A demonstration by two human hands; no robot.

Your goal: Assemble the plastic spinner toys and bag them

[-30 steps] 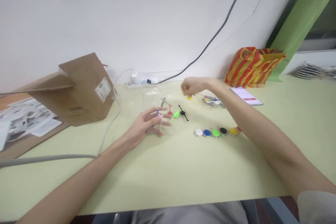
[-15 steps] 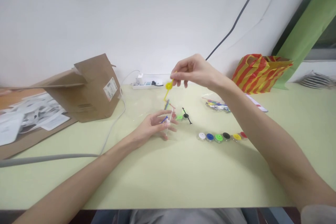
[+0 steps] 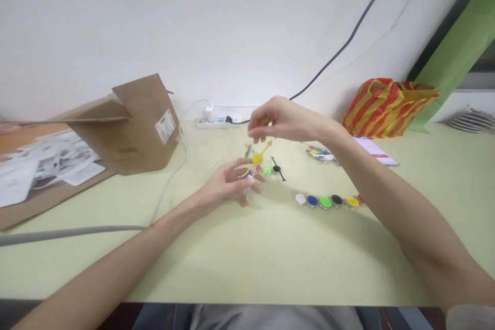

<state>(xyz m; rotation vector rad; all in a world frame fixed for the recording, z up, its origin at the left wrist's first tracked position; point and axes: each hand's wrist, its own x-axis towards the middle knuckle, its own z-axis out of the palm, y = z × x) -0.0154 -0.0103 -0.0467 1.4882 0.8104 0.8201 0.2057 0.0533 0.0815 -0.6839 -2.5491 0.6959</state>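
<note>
My left hand (image 3: 232, 179), fingers closed, holds a white arrow spinner (image 3: 250, 185) with a blue spinner (image 3: 245, 175) close against it. A yellow arrow spinner (image 3: 258, 159) lies slanted across the top of this group, its arrowhead pointing up and right. Just above it hangs my right hand (image 3: 270, 119), fingers curled together, with nothing visible in them. A black arrow spinner (image 3: 277, 169) and a bright green piece (image 3: 267, 170) are on the table just right of my left fingertips. More coloured parts (image 3: 248, 151) show behind the left fingers, too small to make out.
A row of round coloured-top pieces (image 3: 325, 201) sits at the right front. Behind are a bag of coloured parts (image 3: 322, 153), a phone-like slab (image 3: 376, 150) and a striped bag (image 3: 389, 108). An open cardboard box (image 3: 149, 139), a cable (image 3: 166, 185) and a power strip (image 3: 220, 122) are leftward.
The yellow spinner has left my right hand's fingers and come down onto the spinners at my left hand. My right hand sits slightly lower; my left hand has barely moved.
</note>
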